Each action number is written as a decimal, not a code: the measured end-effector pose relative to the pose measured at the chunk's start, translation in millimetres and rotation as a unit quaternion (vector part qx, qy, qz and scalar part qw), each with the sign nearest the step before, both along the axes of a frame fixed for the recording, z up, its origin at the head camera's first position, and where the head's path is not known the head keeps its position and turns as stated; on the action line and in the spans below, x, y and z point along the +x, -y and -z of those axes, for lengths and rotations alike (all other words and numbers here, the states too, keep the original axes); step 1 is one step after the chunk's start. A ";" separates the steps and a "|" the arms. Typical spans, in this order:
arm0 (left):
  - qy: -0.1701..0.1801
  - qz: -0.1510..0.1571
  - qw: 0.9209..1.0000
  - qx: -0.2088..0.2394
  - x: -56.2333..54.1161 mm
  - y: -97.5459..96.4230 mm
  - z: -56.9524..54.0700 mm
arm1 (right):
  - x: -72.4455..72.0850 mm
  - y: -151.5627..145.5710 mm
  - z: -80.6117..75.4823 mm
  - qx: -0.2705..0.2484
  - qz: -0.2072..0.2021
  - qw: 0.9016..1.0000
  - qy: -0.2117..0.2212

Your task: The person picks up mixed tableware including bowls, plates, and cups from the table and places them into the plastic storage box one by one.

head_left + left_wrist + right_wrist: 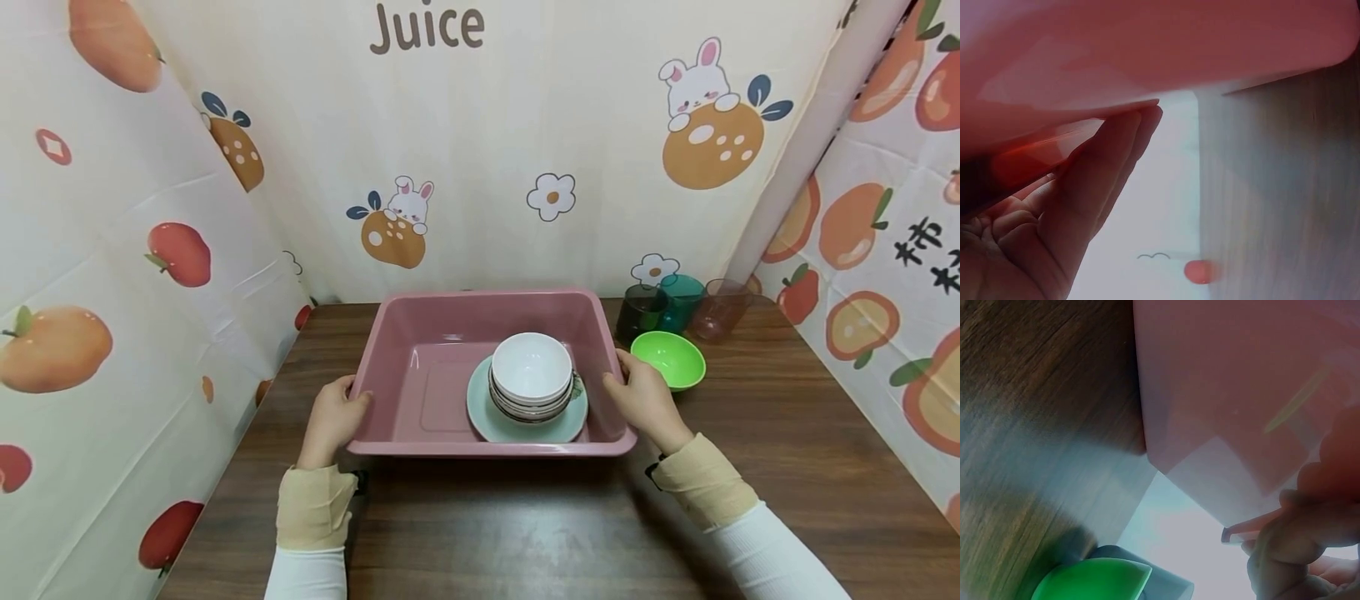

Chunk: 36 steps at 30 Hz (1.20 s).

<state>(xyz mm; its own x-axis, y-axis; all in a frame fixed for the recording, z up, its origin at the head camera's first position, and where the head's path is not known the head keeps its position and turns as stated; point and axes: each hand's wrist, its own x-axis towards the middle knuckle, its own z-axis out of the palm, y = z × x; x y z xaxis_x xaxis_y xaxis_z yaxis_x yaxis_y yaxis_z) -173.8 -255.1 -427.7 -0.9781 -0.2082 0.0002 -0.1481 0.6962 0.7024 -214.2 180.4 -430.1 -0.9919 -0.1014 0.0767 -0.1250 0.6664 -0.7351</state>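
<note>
A pink plastic basin (pixel 487 304) stands in the middle of the head view. My left hand (pixel 333 417) grips its left rim, thumb over the edge; the left wrist view shows the fingers (pixel 1116 150) under the rim against the outer wall. On the opposite side, my right hand (pixel 648 404) holds the right rim, thumb on the inside, with curled fingers (pixel 1297 544) outside. Within the basin, toward its right, a pale green plate (pixel 480 408) carries a stack of several bowls, a white bowl (pixel 532 367) uppermost.
Just beyond my right hand sits a bright green bowl (pixel 671 360). Behind it, close to the basin's right side, are a dark cup (pixel 640 312), a teal cup (pixel 682 302) and a reddish clear cup (pixel 718 312). Printed curtains border the brown wooden table (pixel 495 533) at back and sides.
</note>
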 end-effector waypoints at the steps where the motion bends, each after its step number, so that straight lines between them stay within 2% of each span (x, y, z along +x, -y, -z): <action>1: 0.000 0.000 1.000 0.000 -0.1 -0.3 0.1 | 0.4 -0.3 -0.3 -0.001 0.000 1.000 0.000; 8: -0.003 -0.001 1.000 -0.002 -0.4 -2.3 -0.6 | 0.6 -4.8 -2.0 0.000 -0.005 1.000 0.012; 13: -0.006 -0.001 1.000 -0.003 -0.4 -2.9 0.8 | -1.3 -11.9 -4.8 0.016 0.008 1.000 0.002; 19: -0.004 -0.001 1.000 -0.003 -0.1 -2.4 0.6 | -6.0 -29.0 -14.5 -0.016 0.027 0.999 -0.009; 26: 0.000 -0.001 1.000 -0.007 1.7 -2.8 -1.9 | -12.8 -53.7 -21.3 0.013 0.068 0.995 -0.066; 31: -0.001 0.000 1.000 -0.007 2.1 -2.9 -3.0 | -22.4 -71.9 -18.5 0.005 0.090 0.995 -0.052; 36: -0.001 0.000 1.000 -0.008 2.1 -2.4 -2.4 | -33.2 -90.2 -6.9 0.019 0.106 0.994 -0.031</action>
